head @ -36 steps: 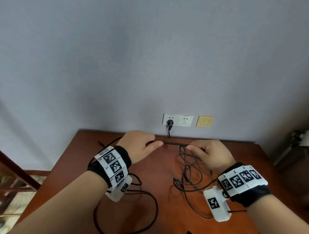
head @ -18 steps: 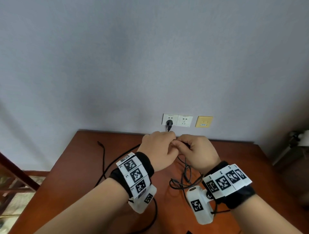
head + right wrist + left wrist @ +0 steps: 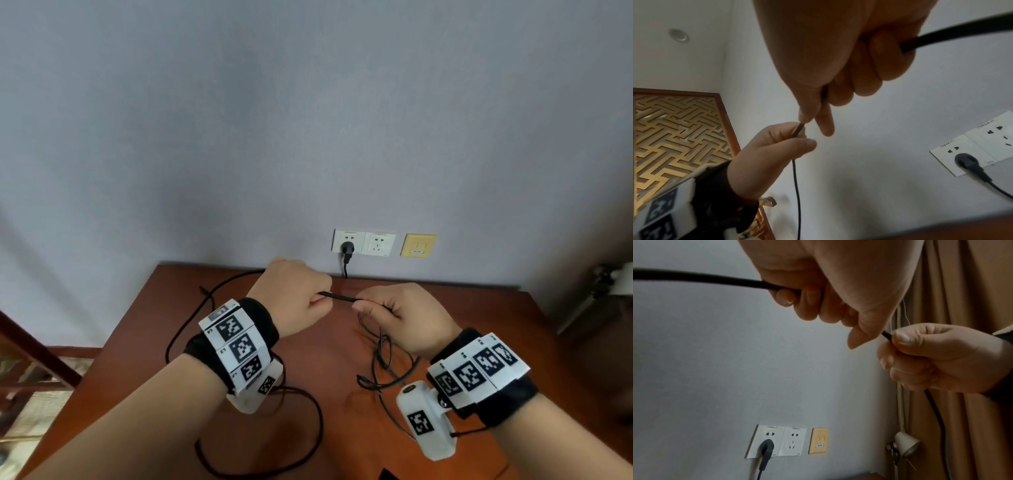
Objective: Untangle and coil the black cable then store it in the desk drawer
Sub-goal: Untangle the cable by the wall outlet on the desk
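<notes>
A thin black cable (image 3: pixel 337 296) lies in loose loops on the brown desk (image 3: pixel 325 346), with a tangle (image 3: pixel 380 363) under my right wrist. My left hand (image 3: pixel 318 298) and right hand (image 3: pixel 366 305) hover above the desk's far edge, each gripping the cable with curled fingers. A short taut stretch runs between them. In the left wrist view the cable (image 3: pixel 694 277) enters my left hand (image 3: pixel 818 293) from the left. It then passes to the right hand (image 3: pixel 900 344) and hangs below it. The desk drawer is out of view.
A white double socket (image 3: pixel 376 243) on the wall holds a black plug (image 3: pixel 347 247), beside a yellow plate (image 3: pixel 418 245). A wooden lattice frame (image 3: pixel 30 356) stands left of the desk. A small lamp (image 3: pixel 904 445) and a tan curtain (image 3: pixel 972 288) are at the right.
My hands were apart with cable stretched between them, then met at the middle. Now they have drawn a little apart again, with a short length of cable between.
</notes>
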